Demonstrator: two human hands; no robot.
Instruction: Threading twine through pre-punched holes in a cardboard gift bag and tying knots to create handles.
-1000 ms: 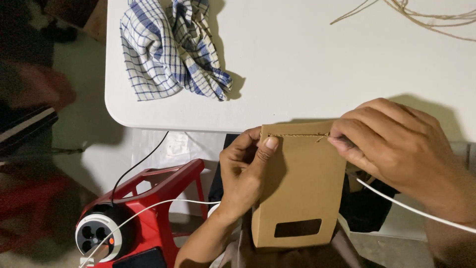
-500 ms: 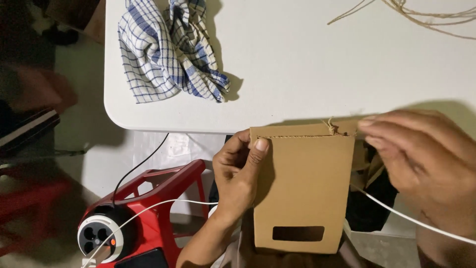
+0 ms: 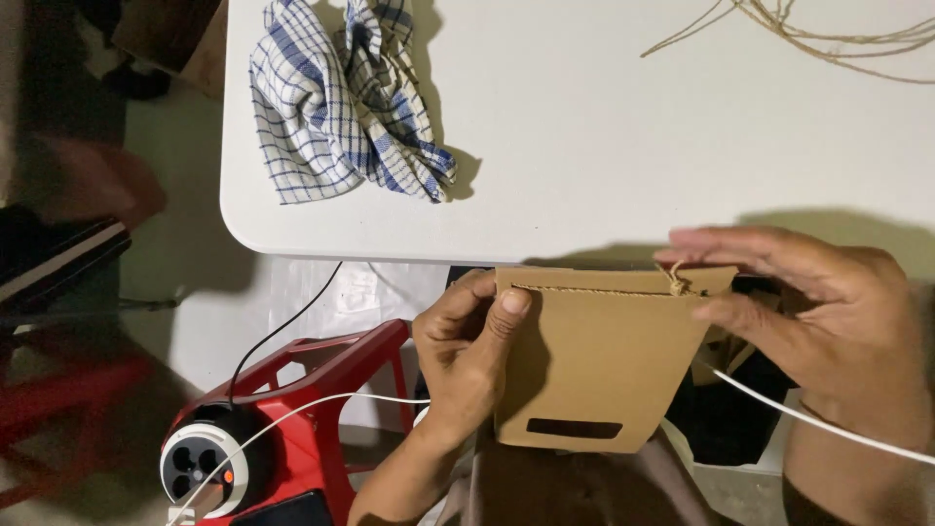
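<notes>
Left hand [image 3: 467, 356], at lower centre of the head view, grips the left edge of a brown cardboard pouch [image 3: 599, 365], thumb pressed over the front near the upper left corner and fingers curled behind. Right hand [image 3: 813, 312], at right of frame, has fingers extended, the fingertips pinching the pouch's upper right corner at a small twine knot [image 3: 677, 284]. A line of twine stitching runs along the pouch's top edge from the thumb to that knot. The pouch is held upright in front of the near edge of a white table [image 3: 604, 146], its narrow dark slot low on the front face.

On the table, upper left, lies a crumpled blue-and-white checked cloth [image 3: 346, 102]. Loose twine strands [image 3: 828, 34] lie at the upper right corner. Below the table, lower left, stands a red plastic stool [image 3: 312, 399]; a round cable reel with sockets [image 3: 205, 468] sits against it. A white cord [image 3: 818, 419] passes under the right hand toward the right edge.
</notes>
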